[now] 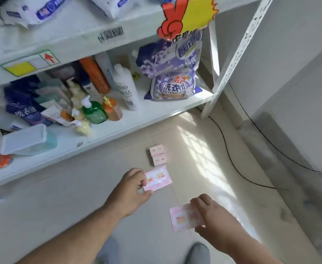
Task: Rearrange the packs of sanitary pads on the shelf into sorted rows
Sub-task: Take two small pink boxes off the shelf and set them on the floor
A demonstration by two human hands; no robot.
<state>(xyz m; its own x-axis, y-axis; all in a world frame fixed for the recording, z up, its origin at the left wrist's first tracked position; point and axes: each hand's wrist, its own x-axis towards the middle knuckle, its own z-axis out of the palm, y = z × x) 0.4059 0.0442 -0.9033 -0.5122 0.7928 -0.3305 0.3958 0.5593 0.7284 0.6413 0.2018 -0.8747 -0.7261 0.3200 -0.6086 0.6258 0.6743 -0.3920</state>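
Observation:
My left hand (132, 189) pinches a flat pink pack of pads (159, 179) by its left edge, low above the floor. My right hand (212, 218) grips a second pink pack (185, 219) by its right end, closer to me. Two more pink packs (157, 154) lie stacked on the floor tiles just beyond the left hand's pack. The white shelf (129, 122) stands to the left and above. White and blue packs (47, 10) lie on its upper board.
The lower shelf board holds bottles (94, 111), a purple detergent bag (172, 73), a clear plastic box (25, 140) and an orange item (0, 159). A black cable (230, 155) runs across the floor at the right by a grey wall. My shoes (198, 252) show at the bottom.

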